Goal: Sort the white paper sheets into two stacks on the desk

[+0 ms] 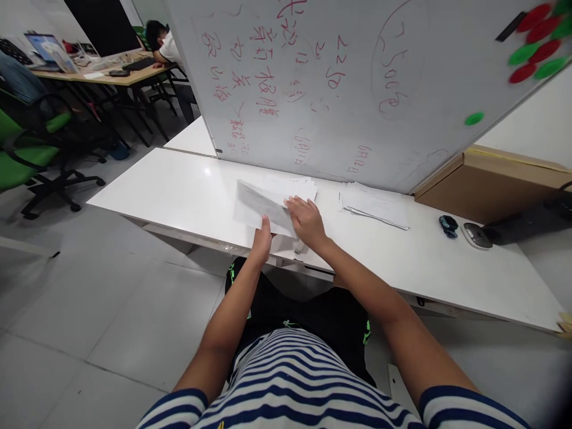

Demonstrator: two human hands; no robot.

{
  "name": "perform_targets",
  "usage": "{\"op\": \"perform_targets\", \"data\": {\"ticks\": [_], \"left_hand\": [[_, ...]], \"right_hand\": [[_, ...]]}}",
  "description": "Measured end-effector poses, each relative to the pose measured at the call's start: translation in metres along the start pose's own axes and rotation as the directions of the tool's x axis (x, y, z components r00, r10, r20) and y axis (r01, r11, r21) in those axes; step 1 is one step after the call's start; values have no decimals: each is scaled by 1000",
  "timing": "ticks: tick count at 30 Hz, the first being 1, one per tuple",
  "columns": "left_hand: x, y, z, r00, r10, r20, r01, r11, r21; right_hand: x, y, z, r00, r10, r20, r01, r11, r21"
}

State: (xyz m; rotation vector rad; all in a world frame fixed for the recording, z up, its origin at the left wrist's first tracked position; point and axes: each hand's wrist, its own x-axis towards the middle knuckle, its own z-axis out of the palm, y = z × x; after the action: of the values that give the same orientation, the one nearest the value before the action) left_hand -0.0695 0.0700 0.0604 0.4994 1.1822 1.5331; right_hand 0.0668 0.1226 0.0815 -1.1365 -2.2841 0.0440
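Thin, pale paper sheets are held slightly raised over the front edge of the white desk. My left hand is closed on their near edge, the thumb on top and the other fingers hidden below. At their right side, my right hand has its fingers together on the edge of a sheet; its thumb is hidden. Behind the held sheets lies a loose pile of papers, partly covered. Below my right hand, at the desk edge, is a small metallic item, too small to make out.
Farther right on the white desk lies another paper stack. Beyond it are a dark watch-like item, a computer mouse and a cardboard box. A whiteboard rises behind. Another person leans on a far desk.
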Motion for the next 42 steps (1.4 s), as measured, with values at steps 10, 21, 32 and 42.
{"op": "perform_targets", "data": {"ticks": [10, 21, 32, 42], "left_hand": [[-48, 26, 20, 973, 100, 207, -45, 966, -253], [-51, 23, 28, 987, 88, 132, -49, 960, -275], [-51, 19, 27, 977, 87, 193, -32, 962, -271], [-55, 16, 28, 985, 98, 140, -53, 955, -292]], "right_hand": [[-42, -13, -13, 976, -219, 3, 219, 976, -20], [-64, -15, -25, 986, -160, -49, 154, 983, -104], [-72, -21, -27, 990, -139, -38, 132, 980, -146], [-75, -20, -24, 990, -140, -8, 138, 980, -144]]}}
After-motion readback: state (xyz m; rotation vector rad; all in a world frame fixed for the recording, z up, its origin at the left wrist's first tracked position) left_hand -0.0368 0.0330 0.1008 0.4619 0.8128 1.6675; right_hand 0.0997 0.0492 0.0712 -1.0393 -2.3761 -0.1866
